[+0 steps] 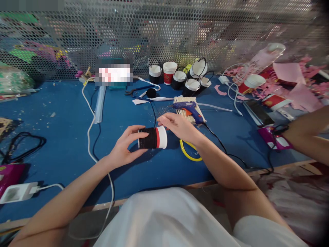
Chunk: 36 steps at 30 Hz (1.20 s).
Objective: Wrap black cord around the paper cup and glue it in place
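Note:
Lying on its side, a paper cup [161, 138] is wrapped in black cord [150, 138], with a red band and white rim bare. My left hand [125, 145] grips its wrapped end, thumb below and fingers above. Just over the cup, my right hand [177, 125] has thumb and fingertips pinched on the black cord, which runs up to a small black ball of cord [151, 93]. The pinched spot is partly hidden by the fingers. A blue glue gun [189, 109] rests on a stack of pale sticks [180, 100] beyond my right hand.
Several black-wrapped cups [179, 82] and a red cup [168, 79] stand near the mesh partition [144, 34]. Pliers [135, 92], a yellow ring [189, 156] and a white cable [89, 132] lie on the blue table [64, 127]. Another person's arm [308, 133] reaches in at right, by a phone [258, 111].

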Motion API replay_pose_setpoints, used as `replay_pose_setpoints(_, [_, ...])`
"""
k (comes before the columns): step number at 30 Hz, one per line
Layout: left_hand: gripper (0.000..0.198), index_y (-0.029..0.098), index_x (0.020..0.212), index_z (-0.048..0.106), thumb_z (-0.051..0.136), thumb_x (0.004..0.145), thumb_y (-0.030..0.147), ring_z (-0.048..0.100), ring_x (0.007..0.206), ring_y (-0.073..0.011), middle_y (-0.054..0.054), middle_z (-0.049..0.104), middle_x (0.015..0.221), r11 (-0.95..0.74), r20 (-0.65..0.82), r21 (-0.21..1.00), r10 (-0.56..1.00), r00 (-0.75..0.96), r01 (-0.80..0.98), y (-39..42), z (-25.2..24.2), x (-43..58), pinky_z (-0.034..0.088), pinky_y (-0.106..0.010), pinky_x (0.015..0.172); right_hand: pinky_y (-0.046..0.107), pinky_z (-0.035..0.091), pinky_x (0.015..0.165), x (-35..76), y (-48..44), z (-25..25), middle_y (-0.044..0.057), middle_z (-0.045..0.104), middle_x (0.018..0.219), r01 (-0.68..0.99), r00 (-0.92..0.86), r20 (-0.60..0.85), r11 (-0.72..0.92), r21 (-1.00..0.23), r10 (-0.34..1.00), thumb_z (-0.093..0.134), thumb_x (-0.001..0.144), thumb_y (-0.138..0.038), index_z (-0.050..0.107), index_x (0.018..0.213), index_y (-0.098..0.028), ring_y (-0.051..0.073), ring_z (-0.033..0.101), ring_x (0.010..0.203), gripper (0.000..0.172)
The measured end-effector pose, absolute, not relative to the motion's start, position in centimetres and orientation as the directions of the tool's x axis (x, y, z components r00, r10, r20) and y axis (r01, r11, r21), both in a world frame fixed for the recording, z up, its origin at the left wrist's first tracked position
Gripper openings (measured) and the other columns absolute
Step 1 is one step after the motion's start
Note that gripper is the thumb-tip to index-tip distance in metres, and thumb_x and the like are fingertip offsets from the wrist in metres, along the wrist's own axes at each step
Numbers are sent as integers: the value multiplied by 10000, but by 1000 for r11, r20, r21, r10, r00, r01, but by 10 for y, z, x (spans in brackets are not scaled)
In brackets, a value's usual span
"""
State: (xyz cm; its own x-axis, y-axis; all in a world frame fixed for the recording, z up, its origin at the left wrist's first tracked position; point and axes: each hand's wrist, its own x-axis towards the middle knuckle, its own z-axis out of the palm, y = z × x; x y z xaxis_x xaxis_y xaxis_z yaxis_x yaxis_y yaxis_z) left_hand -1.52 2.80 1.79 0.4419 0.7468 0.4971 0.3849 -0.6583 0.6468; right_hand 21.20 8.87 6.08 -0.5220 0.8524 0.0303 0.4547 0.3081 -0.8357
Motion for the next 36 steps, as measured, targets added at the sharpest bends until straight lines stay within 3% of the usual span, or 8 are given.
replay_pose_setpoints(3, [466,241,1166,500,669,736,177,485,1140,-250,-122,472,1231,-594,469,738,793,389,320,29,15,-14,434,-461,940,298,486,795,221,81,59,99,588,1142,371,-605,-25,255,-893,796,518,816,-487,502,1155,-169,185,574,1004,466])
replay_pose_setpoints(5, [462,239,1167,502,666,740,180,473,1152,-249,-120,464,1241,-562,443,777,808,389,283,29,14,-13,429,-458,946,310,507,782,224,76,56,110,569,1171,351,-645,-64,221,-910,761,574,781,-473,455,1210,-175,194,574,1016,536])
replay_pose_setpoints(10, [630,245,1290,383,679,738,311,540,1079,-238,-128,460,1247,-313,215,932,882,420,182,28,14,-12,491,-405,886,367,495,838,220,65,49,94,574,1143,420,-579,-47,249,-873,814,643,731,-433,481,1172,-195,201,585,980,526])
replay_pose_setpoints(15, [501,212,1233,419,612,792,351,611,922,-190,-90,558,1112,-173,90,972,898,431,157,28,12,-11,538,-336,793,381,469,883,217,60,51,82,554,1153,438,-584,31,347,-830,811,689,689,-414,493,1161,-205,194,580,973,553])
replay_pose_setpoints(19, [490,191,1210,442,633,777,318,589,955,-190,-102,541,1129,-241,137,949,897,421,203,27,13,-9,526,-330,810,345,413,953,219,66,54,100,521,1244,331,-661,112,422,-844,742,549,817,-424,470,1228,-180,191,499,1140,484])
replay_pose_setpoints(23, [478,193,1202,458,643,770,278,556,992,-186,-105,502,1154,-366,219,887,870,443,280,25,16,-8,513,-307,803,331,403,941,215,76,58,96,577,1197,321,-692,70,394,-861,718,362,906,-451,549,1170,-156,184,518,1122,438])
replay_pose_setpoints(30, [490,214,1209,453,645,762,272,507,1092,-228,-119,487,1189,-494,277,790,816,508,363,24,23,-9,486,-361,865,294,440,873,204,86,57,61,662,1052,289,-624,17,251,-924,782,362,888,-511,659,985,-160,170,595,995,470])
replay_pose_setpoints(36, [697,238,1334,347,671,718,273,456,1176,-270,-120,453,1250,-546,229,714,773,592,437,22,26,-8,417,-449,981,291,424,896,196,87,55,67,669,1044,281,-658,-36,201,-938,752,361,873,-547,668,979,-157,165,595,999,508])
